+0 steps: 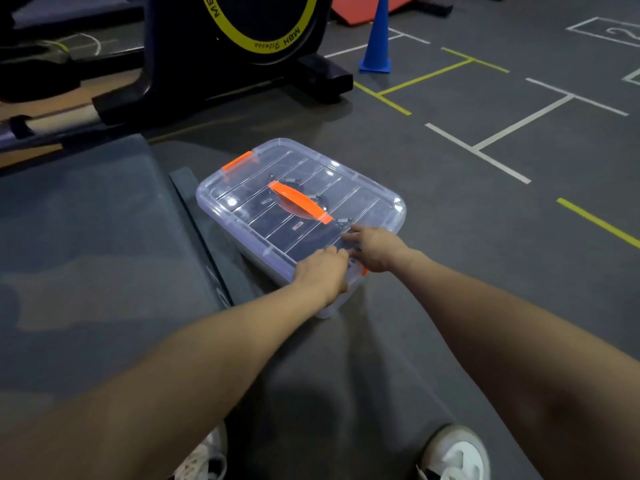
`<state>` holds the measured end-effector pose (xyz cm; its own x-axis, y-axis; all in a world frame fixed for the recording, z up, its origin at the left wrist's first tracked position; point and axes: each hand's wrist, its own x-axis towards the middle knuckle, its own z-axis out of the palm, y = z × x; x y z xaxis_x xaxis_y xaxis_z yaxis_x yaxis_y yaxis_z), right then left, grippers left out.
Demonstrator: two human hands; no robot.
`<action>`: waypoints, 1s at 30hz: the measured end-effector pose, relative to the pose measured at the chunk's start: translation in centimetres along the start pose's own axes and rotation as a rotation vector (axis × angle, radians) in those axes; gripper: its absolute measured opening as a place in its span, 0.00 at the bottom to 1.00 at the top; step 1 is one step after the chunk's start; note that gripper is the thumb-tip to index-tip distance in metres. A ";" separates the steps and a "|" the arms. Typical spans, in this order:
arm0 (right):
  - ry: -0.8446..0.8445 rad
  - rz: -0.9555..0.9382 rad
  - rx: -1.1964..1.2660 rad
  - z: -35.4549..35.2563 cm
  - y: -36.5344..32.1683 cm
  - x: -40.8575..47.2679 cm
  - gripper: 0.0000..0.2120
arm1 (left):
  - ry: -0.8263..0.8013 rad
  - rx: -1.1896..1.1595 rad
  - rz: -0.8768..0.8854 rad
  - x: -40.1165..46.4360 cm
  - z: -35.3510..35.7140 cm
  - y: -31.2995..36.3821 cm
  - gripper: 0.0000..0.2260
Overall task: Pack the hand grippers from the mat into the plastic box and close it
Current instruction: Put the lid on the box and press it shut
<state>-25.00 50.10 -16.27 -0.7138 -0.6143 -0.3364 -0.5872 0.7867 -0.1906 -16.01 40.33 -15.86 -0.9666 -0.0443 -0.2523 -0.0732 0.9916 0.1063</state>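
Dim gym light falls on a dark grey floor [485,271] marked with white and yellow lines [502,133] (boxes, one numbered). An exercise bike [221,46] stands at the back — a blue cone [377,39] beside it, red padding [363,8] beyond.

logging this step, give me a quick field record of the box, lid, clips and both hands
box: clear plastic box on the grey floor beside the mat
lid: lid on, orange handle lying flat
far clip: orange clip at the far end, looks down
near clip: mostly hidden under the hands
left hand: left hand on the near lid edge, fingers curled
right hand: right hand on the same end
contents: dark shapes inside, not clear
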 end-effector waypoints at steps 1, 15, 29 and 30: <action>-0.018 -0.006 0.003 -0.1 -0.3 -0.1 0.20 | 0.003 0.019 0.003 -0.1 0.0 -0.2 0.22; -0.055 -0.122 -0.229 1.1 -4.7 -0.6 0.32 | -0.075 0.133 0.066 -5.6 -1.7 -10.4 0.16; -0.063 -0.157 -0.299 0.1 -3.9 2.7 0.30 | -0.038 0.139 0.063 -3.5 -2.1 -11.1 0.14; -0.064 -0.161 -0.310 0.1 -3.8 2.9 0.30 | -0.034 0.142 0.060 -3.4 -2.1 -11.1 0.14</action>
<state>-24.78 45.30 -16.60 -0.5830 -0.7164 -0.3834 -0.7852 0.6180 0.0393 -12.43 29.21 -14.19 -0.9591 0.0171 -0.2826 0.0221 0.9997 -0.0144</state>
